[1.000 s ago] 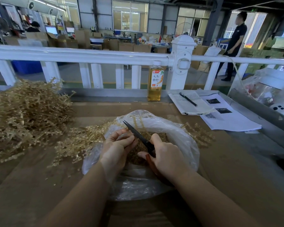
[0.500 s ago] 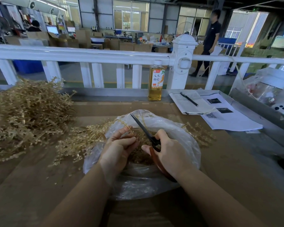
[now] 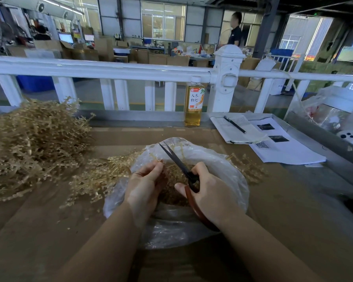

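A clear plastic bag [image 3: 230, 171] lies open on the brown table, with small golden cut pieces inside. My right hand [image 3: 210, 188] grips dark scissors [image 3: 176, 158] by their red-brown handles; the blades point up and left and are slightly parted at the tips. My left hand [image 3: 145, 184] pinches a thin golden plastic sprig [image 3: 158, 157] over the bag, just left of the blades. A loose bunch of golden sprigs [image 3: 102, 176] lies left of the bag.
A big heap of golden sprigs [image 3: 31, 143] fills the table's left side. An amber drink bottle [image 3: 193, 104] stands at the back by a white railing [image 3: 110, 69]. A notebook with a pen [image 3: 235, 125] and printed sheets [image 3: 283, 147] lie at the right. A person [image 3: 235, 30] walks beyond.
The scissors rose and swung more upright, their blades now slightly parted. My left hand lifted a sprig toward the blades. The person in the background walked left.
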### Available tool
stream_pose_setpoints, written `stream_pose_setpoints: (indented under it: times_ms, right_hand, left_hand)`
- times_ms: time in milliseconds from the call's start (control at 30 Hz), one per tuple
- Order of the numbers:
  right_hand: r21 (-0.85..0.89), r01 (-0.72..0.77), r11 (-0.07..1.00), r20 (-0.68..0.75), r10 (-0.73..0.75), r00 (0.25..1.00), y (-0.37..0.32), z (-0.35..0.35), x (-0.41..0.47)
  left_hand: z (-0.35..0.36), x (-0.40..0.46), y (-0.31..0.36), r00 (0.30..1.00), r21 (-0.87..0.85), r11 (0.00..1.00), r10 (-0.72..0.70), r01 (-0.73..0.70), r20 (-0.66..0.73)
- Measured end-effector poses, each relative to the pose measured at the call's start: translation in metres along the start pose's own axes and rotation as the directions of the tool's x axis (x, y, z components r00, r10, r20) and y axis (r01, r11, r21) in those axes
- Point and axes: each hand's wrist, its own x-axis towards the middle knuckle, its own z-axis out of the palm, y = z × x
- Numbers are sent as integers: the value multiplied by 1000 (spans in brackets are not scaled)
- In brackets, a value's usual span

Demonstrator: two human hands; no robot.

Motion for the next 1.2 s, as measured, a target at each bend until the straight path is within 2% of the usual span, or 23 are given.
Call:
stream_pose_setpoints:
  times_ms: [333,600,867,1200]
  right_hand:
    - [-72,70,995,77,-65,995,3,3,-4]
    - [-142,108,984,123,-91,988,2,2,-4]
    - [-138,131,982,116,-115,986,-1,0,-1]
    - [-81,112,990,149,-99,984,-9,-2,3]
  left_hand:
    - [-2,-1,1,1000,-23,1000,14,-14,19]
    - [-1,0,-1,998,39,999,25,-27,63]
    - [-5,3,-3,996,90,995,25,-33,87]
    - [-8,7,-3,990,69,998,-14,5,140]
